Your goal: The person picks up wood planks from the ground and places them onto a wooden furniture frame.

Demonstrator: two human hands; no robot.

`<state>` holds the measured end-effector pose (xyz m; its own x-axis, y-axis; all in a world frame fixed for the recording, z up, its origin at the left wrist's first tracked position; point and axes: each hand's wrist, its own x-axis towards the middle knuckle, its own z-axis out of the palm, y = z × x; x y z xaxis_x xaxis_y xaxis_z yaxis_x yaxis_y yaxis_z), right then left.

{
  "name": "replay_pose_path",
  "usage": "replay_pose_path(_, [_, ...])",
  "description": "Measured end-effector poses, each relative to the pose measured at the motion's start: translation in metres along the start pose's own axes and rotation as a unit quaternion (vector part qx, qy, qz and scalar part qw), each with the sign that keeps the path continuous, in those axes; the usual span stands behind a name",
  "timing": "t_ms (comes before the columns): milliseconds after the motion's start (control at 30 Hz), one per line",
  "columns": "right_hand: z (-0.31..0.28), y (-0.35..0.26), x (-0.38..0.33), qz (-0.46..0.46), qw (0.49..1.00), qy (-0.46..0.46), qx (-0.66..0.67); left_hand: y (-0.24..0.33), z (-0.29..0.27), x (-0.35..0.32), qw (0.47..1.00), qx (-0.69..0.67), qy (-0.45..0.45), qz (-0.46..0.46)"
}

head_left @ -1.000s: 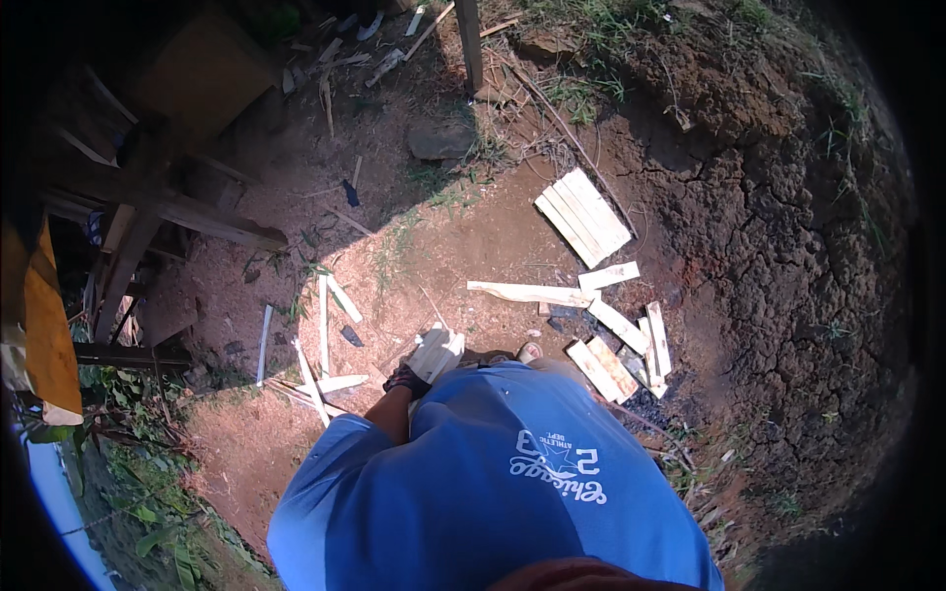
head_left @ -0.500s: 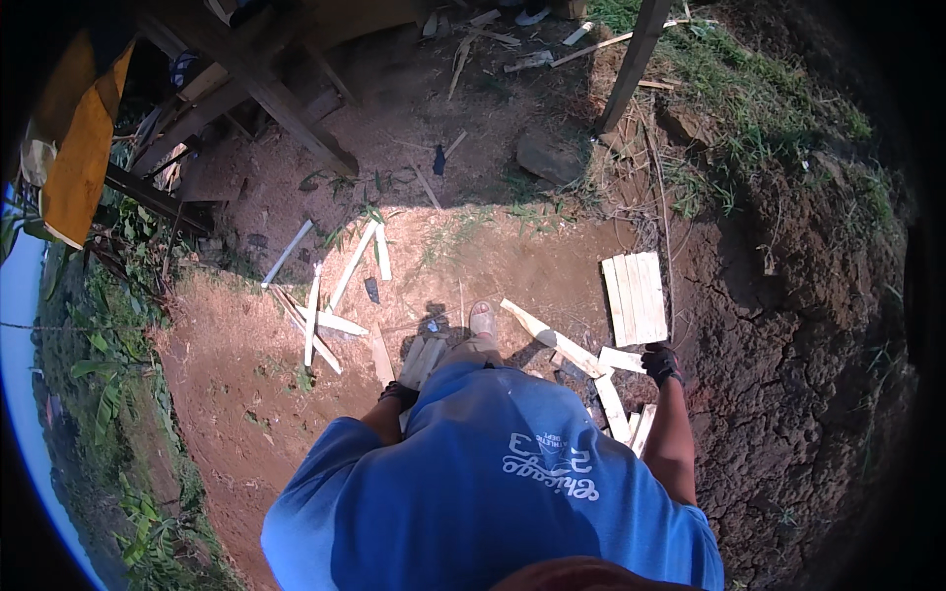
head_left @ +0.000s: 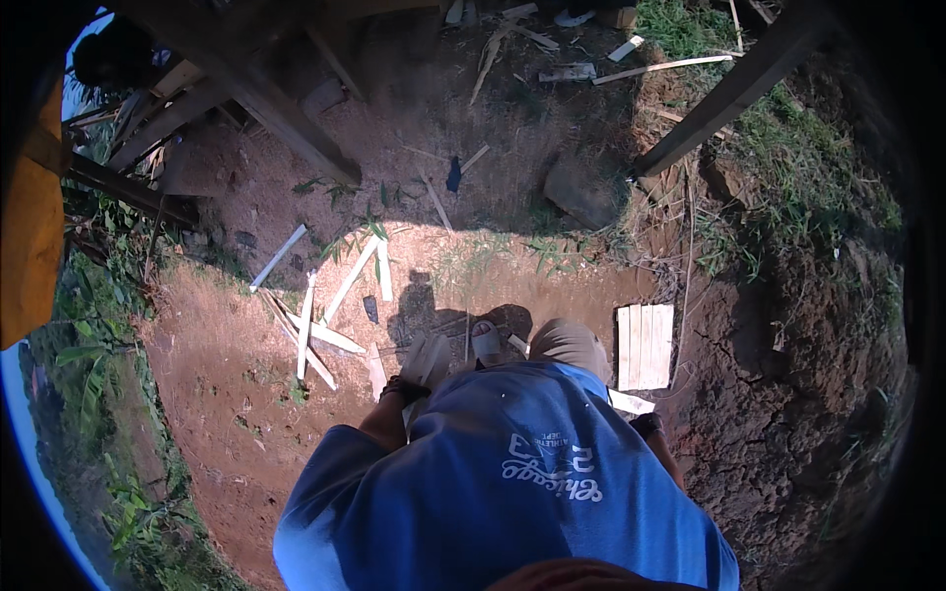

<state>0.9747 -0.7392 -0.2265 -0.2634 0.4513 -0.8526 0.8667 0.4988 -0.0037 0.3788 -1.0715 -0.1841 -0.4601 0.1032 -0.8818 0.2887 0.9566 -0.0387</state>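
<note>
I am watching my gloved left hand (head_left: pixel 426 361) closing its grip around a pale wood offcut (head_left: pixel 419 379). My right hand (head_left: pixel 647 426) is hanging beside the stacked slats (head_left: pixel 645 345) (its grip I cannot tell). Best keeping the offcut level and the sandalled foot (head_left: pixel 485 342) clear.

Harsh sun here — the dirt (head_left: pixel 246 394) glows orange and the blue shirt (head_left: pixel 512 502) is bright, while the top under the beams (head_left: pixel 246 89) sits in deep shade. A short shadow (head_left: pixel 443 315) lies ahead of the person. Heavy fisheye bend, black corners, edges a bit soft.
</note>
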Motion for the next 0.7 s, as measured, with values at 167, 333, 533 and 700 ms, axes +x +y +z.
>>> replay_pose_path(167, [-0.036,0.010,-0.010,0.005,0.995,-0.040,-0.090,0.069,-0.079,0.029,0.999,-0.003,0.031,-0.007])
replay_pose_path(333, [-0.103,-0.021,0.056,-0.047,0.981,-0.059,-0.179,0.089,-0.159,0.063,0.997,-0.043,0.064,0.001])
replay_pose_path(533, [-0.209,-0.026,0.129,-0.058,0.958,-0.097,-0.263,0.148,-0.242,0.089,0.995,-0.067,0.059,-0.039])
replay_pose_path(700, [-0.322,-0.040,0.152,-0.183,0.952,-0.085,-0.230,0.169,-0.304,0.068,0.992,-0.044,0.033,-0.112])
